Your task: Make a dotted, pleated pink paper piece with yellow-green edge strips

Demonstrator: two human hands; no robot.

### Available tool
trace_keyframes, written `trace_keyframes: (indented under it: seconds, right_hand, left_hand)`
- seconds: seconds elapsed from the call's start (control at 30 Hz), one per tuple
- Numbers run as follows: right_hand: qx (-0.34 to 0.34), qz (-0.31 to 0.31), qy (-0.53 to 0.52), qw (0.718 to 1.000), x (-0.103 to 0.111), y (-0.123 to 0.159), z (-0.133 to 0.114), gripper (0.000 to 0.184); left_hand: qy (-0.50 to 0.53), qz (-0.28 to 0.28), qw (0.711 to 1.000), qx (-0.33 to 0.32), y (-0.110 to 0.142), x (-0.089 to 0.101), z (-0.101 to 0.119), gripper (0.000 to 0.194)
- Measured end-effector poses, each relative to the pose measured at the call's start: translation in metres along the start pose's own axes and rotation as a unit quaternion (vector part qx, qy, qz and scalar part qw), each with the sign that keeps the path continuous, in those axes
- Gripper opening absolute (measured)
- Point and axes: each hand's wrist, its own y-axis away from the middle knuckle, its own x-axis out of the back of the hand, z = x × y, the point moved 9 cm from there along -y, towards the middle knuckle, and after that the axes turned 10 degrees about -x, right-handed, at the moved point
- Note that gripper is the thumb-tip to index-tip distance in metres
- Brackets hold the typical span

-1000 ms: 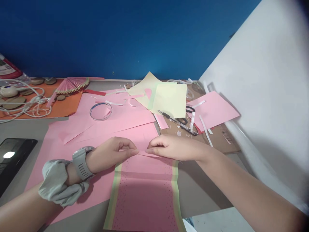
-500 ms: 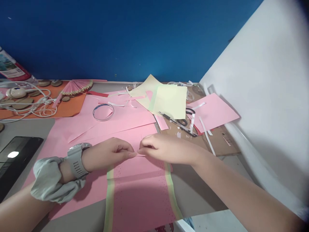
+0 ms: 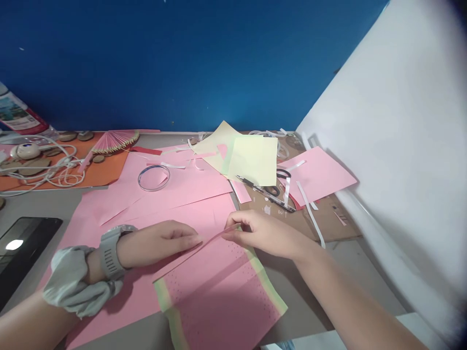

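Both hands pinch the far edge of a pink paper sheet (image 3: 219,291) with green-yellow side borders and small dark specks. A narrow folded strip runs along that edge, slightly raised between the hands. My left hand (image 3: 168,241), with a grey watch and a pale scrunchie at the wrist, is closed on the edge near its middle. My right hand (image 3: 257,233) grips the same edge close to the right corner, thumb and fingers pressed together. The sheet's near part hangs toward me past the table's front. Beneath it lies a larger pink sheet (image 3: 109,272).
A black phone (image 3: 27,248) lies at left, near tangled white cable (image 3: 62,165) and a pleated pink paper fan (image 3: 115,141). Behind the hands are a roll of tape (image 3: 153,188), pale yellow paper (image 3: 253,158), a pen (image 3: 264,193) and partly covered scissors (image 3: 273,190).
The folded edge has turned to a slant, its right end farther away. My right hand has slid right along it toward the corner, widening the gap between my hands.
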Motion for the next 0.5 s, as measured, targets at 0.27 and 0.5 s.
trace_keyframes:
  seconds: [0.27,0.5]
  right_hand:
    - [0.025,0.05,-0.053,0.997,0.0029,-0.0035,-0.0052,0.035]
    - [0.03,0.024,-0.119,0.992,-0.004,-0.0027,-0.0039,0.034]
  left_hand:
    - [-0.009,0.043,0.999,0.014,-0.0071,-0.0007,-0.0066,0.041]
    - [-0.003,0.056,0.998,0.042,-0.0051,-0.0021,-0.0069,0.036]
